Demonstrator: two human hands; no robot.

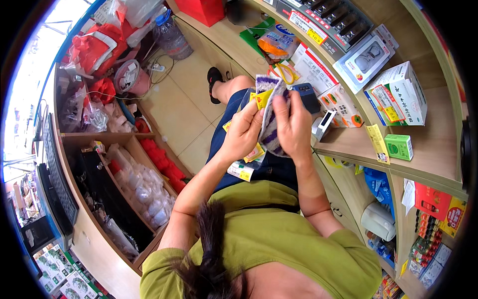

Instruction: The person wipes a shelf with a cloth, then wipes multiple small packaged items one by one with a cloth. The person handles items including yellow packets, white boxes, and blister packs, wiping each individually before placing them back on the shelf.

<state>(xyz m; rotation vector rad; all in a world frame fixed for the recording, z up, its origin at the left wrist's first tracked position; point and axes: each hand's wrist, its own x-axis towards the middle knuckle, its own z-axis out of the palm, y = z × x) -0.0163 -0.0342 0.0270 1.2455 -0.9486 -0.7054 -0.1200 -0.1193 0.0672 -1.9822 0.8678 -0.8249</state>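
Note:
My left hand [244, 129] grips a small yellow printed tag or packet [263, 98], held against a grey and purple striped knit cloth [274, 138]. The cloth hangs folded between both hands, and my right hand [293, 125] pinches its right side between thumb and fingers. On my lap, below the hands, lie a yellow printed packet [255, 153] and a white price label [241, 171], partly hidden by the left hand and the cloth. Right behind the right hand a dark blue phone [307, 96] rests on the counter.
Yellow-handled scissors [285, 73], an orange-and-clear plastic pack [278, 43] and a white box with orange fruit prints [341, 106] are on the counter. A small green box [399, 147] stands on the right shelf. Open compartments with plastic bags [143, 187] are at left, near a pink wastebasket [136, 84].

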